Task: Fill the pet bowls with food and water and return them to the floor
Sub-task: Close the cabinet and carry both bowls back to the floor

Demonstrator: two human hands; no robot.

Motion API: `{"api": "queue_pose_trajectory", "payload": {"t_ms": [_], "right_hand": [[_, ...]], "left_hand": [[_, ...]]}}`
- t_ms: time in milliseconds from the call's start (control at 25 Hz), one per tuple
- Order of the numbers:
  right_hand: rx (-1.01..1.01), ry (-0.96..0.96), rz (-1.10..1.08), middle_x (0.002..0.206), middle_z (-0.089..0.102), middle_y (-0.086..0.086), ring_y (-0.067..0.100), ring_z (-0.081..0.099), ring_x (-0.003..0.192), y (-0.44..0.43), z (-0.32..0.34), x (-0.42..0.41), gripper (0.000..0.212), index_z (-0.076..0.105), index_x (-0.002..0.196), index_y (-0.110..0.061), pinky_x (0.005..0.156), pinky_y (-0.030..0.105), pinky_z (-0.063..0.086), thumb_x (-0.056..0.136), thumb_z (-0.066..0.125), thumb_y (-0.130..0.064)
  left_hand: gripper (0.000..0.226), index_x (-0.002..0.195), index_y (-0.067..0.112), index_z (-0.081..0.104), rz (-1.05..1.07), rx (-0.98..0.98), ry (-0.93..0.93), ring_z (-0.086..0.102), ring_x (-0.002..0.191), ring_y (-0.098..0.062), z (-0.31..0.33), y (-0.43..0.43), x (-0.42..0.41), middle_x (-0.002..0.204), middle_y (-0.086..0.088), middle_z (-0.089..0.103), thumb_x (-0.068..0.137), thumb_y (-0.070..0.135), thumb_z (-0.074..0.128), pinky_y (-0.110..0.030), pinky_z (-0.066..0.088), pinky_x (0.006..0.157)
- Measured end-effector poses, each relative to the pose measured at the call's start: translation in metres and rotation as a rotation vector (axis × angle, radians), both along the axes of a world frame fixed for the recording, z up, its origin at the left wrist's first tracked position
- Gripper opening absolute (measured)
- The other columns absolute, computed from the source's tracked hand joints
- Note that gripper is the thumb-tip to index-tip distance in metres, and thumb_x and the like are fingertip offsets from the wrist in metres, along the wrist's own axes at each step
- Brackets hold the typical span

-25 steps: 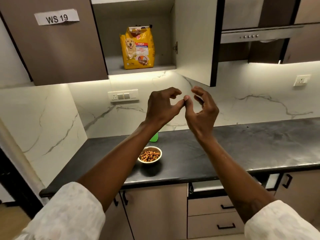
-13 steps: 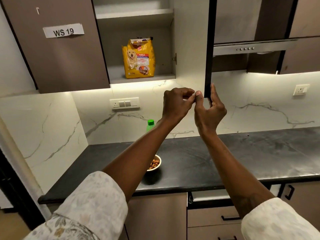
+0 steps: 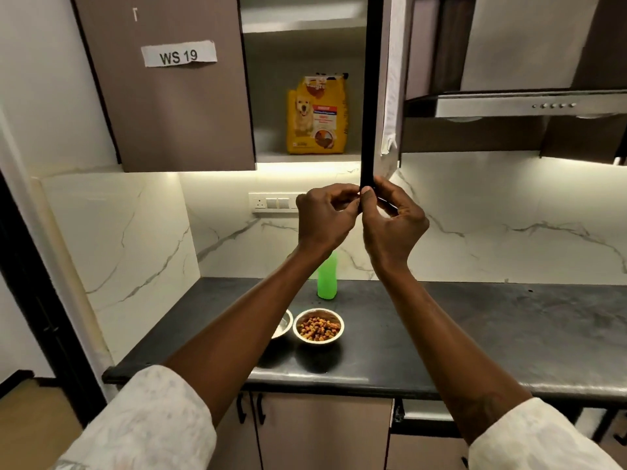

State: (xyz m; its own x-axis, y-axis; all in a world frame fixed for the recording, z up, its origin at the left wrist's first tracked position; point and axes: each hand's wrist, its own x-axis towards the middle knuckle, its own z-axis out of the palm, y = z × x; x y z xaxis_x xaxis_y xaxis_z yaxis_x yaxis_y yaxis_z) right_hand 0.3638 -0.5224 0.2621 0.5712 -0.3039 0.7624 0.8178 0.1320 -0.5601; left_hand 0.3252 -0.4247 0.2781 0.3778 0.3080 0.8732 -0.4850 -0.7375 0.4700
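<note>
Steel kibble bowl (image 3: 318, 325) sits filled near the countertop's (image 3: 475, 334) front edge, a second steel bowl (image 3: 283, 327) touching its left, half hidden. I note both hands, left hand (image 3: 325, 215) and right hand (image 3: 393, 220), pinching the cabinet door's (image 3: 368, 96) lower corner. Risk: fingers nipped as it swings, or the forearm catching the green bottle (image 3: 327, 278) behind.

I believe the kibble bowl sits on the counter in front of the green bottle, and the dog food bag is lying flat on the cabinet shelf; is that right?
Not quite: the head view shows the dog food bag standing upright on the cabinet shelf, not lying flat. The kibble bowl does sit on the counter in front of the green bottle.
</note>
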Motion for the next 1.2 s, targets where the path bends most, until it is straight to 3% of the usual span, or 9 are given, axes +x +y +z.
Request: {"api": "queue_pose_trajectory", "payload": {"t_ms": [120, 280, 480, 560, 600, 720, 800, 960, 1200], "right_hand": [[-0.023, -0.037, 0.022, 0.106, 0.081, 0.001, 0.008, 0.077, 0.095, 0.043, 0.0, 0.004, 0.027, 0.079, 0.116, -0.01, 0.085, 0.032, 0.065, 0.092, 0.078, -0.022], [-0.055, -0.097, 0.032, 0.105, 0.081, 0.002, 0.008, 0.077, 0.094, 0.108, 0.0, 0.018, 0.026, 0.08, 0.114, -0.009, 0.082, 0.028, 0.065, 0.092, 0.079, -0.023], [-0.155, -0.159, 0.029, 0.096, 0.081, 0.002, 0.008, 0.075, 0.087, 0.193, 0.008, 0.052, 0.018, 0.082, 0.104, -0.01, 0.081, 0.029, 0.063, 0.09, 0.08, -0.021], [-0.167, -0.179, -0.009, 0.092, 0.081, 0.003, 0.013, 0.075, 0.083, 0.223, 0.009, 0.072, 0.013, 0.083, 0.099, -0.008, 0.081, 0.036, 0.062, 0.089, 0.08, -0.016], [-0.168, -0.198, -0.041, 0.092, 0.08, 0.004, 0.016, 0.075, 0.082, 0.237, 0.009, 0.083, 0.012, 0.082, 0.097, -0.008, 0.081, 0.039, 0.061, 0.088, 0.08, -0.014], [-0.203, -0.238, -0.155, 0.107, 0.078, 0.008, 0.024, 0.072, 0.101, 0.269, 0.007, 0.115, 0.016, 0.082, 0.099, -0.008, 0.095, 0.035, 0.056, 0.085, 0.082, -0.016], [-0.241, -0.251, -0.2, 0.12, 0.076, 0.01, 0.025, 0.068, 0.116, 0.286, 0.006, 0.133, 0.024, 0.081, 0.107, -0.008, 0.105, 0.027, 0.05, 0.084, 0.082, -0.015], [-0.343, -0.287, -0.264, 0.137, 0.069, 0.011, 0.028, 0.061, 0.133, 0.31, 0.006, 0.17, 0.044, 0.073, 0.128, -0.009, 0.113, 0.042, 0.049, 0.085, 0.083, -0.018], [-0.454, -0.338, -0.402, 0.149, 0.06, 0.01, 0.031, 0.052, 0.143, 0.334, 0.003, 0.211, 0.05, 0.068, 0.137, -0.014, 0.113, 0.048, 0.048, 0.09, 0.079, -0.025]], "left_hand": [[0.026, 0.113, 0.005, 0.082, 0.05, -0.01, -0.034, 0.074, 0.09, -0.002, -0.005, 0.042, -0.003, 0.104, -0.008, 0.082, 0.088, 0.012, 0.083, -0.01, 0.058, 0.084], [0.031, 0.117, 0.003, 0.079, 0.112, 0.031, -0.064, 0.072, 0.094, -0.005, -0.007, 0.116, 0.006, 0.107, -0.011, 0.081, 0.088, 0.015, 0.084, 0.001, 0.05, 0.083], [0.03, 0.114, 0.003, 0.08, 0.142, 0.095, -0.093, 0.068, 0.093, 0.0, -0.003, 0.21, 0.028, 0.105, -0.011, 0.082, 0.086, 0.012, 0.085, 0.002, 0.048, 0.085], [0.03, 0.113, 0.003, 0.08, 0.14, 0.132, -0.075, 0.068, 0.093, 0.001, -0.002, 0.243, 0.043, 0.106, -0.011, 0.082, 0.086, 0.013, 0.086, -0.007, 0.055, 0.087], [0.03, 0.113, 0.004, 0.081, 0.14, 0.169, -0.066, 0.07, 0.095, -0.002, -0.001, 0.259, 0.051, 0.107, -0.01, 0.082, 0.086, 0.015, 0.086, -0.018, 0.061, 0.089], [0.042, 0.125, 0.004, 0.076, 0.227, 0.333, -0.065, 0.075, 0.112, -0.026, 0.006, 0.299, 0.075, 0.125, -0.014, 0.076, 0.086, 0.015, 0.086, -0.041, 0.058, 0.099], [0.051, 0.135, 0.003, 0.069, 0.337, 0.542, -0.066, 0.067, 0.128, -0.035, 0.005, 0.321, 0.094, 0.14, -0.017, 0.067, 0.087, 0.009, 0.084, -0.045, 0.053, 0.104], [0.05, 0.139, 0.003, 0.065, 0.463, 0.826, -0.079, 0.055, 0.141, -0.038, 0.002, 0.361, 0.129, 0.147, -0.018, 0.061, 0.091, -0.001, 0.077, -0.053, 0.04, 0.118], [0.049, 0.149, 0.01, 0.057, 0.609, 0.95, -0.003, 0.043, 0.15, -0.036, 0.005, 0.398, 0.169, 0.157, -0.013, 0.052, 0.105, 0.031, 0.056, -0.063, 0.023, 0.125]]}}
